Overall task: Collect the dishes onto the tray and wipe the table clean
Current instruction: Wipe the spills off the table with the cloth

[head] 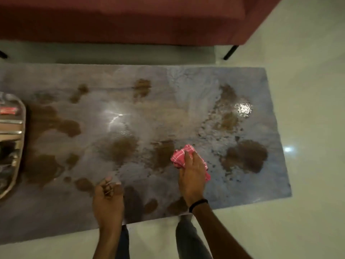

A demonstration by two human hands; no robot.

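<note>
A glossy grey-blue marble table [130, 86] with brown patches fills the middle of the view. My right hand [192, 174] presses a crumpled pink checked cloth [182, 155] onto the tabletop near its front right part. My left hand [108, 199] hovers over the front edge, palm up and fingers curled around small dark bits that I cannot make out. A shiny metal tray [19, 131] pokes in at the left edge of the table, with dishes on it that are mostly cut off by the frame.
A dark red sofa [130, 19] on thin black legs [230, 52] stands behind the table. Pale glossy floor [308, 90] surrounds the table on the right and front. My legs show below the table's front edge.
</note>
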